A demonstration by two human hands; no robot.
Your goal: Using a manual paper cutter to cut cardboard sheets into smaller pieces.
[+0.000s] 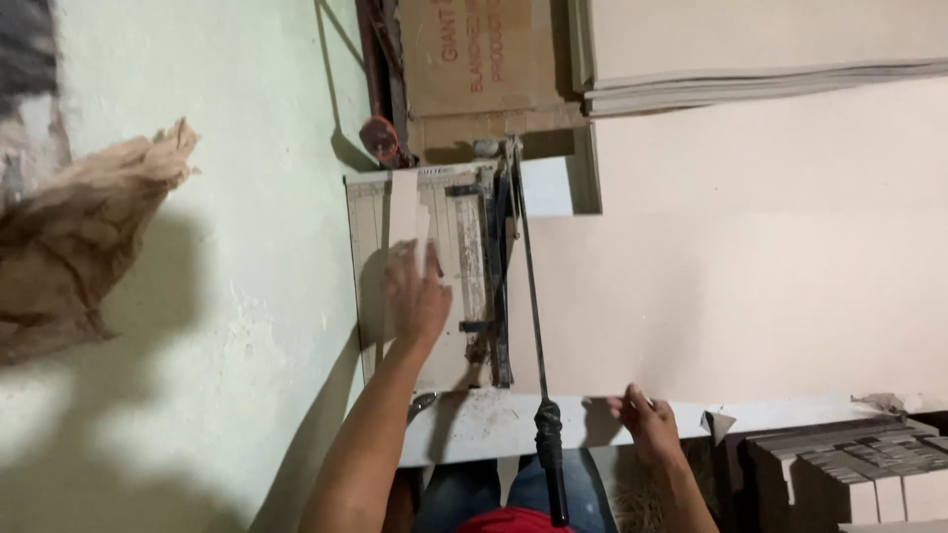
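My left hand (417,296) lies flat, fingers spread, pressing a pale strip of card down on the worn white bed of the lever paper cutter (370,212). It grips nothing, only holds the piece flat. My right hand (647,419) rests at about four o'clock from the cutter, fingers loosely curled on the near edge of the large cream sheet of board (750,266) that spreads from the blade out to three o'clock; whether it pinches the edge or just steadies it I cannot tell. The long dark blade arm with its black taped handle (549,449) lies down along the cutting edge, the handle pointing at six o'clock towards me, between my two hands and touched by neither.

I judge this to be the lining-up stage of a cut. The next move would call for a hand on the handle while the other keeps the board square.

As for containers, the brown cardboard box (474,59) at twelve o'clock is shut, its contents hidden. Beside it, at one o'clock, sits a stack of pale boards (750,79).
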